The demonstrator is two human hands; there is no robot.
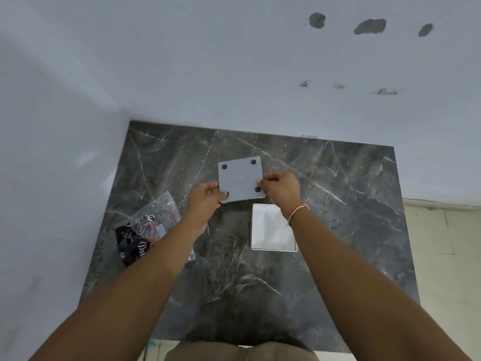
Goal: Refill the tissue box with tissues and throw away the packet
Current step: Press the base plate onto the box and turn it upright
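While the clear packet [153,230] lay at the left of the tabletop [338,204], under your forearm, your left hand [205,201] kept a closed grip on the grey base panel [240,181] at its left edge, your right hand [282,190] pinched its right edge, and the open tissue box [272,230] sat just below.

dark grey marble countertop with white veins [338,204] sitting in a wall corner; lying directly on it: open white square tissue box [270,230], crinkled clear-and-black plastic packet [145,230] well left of it
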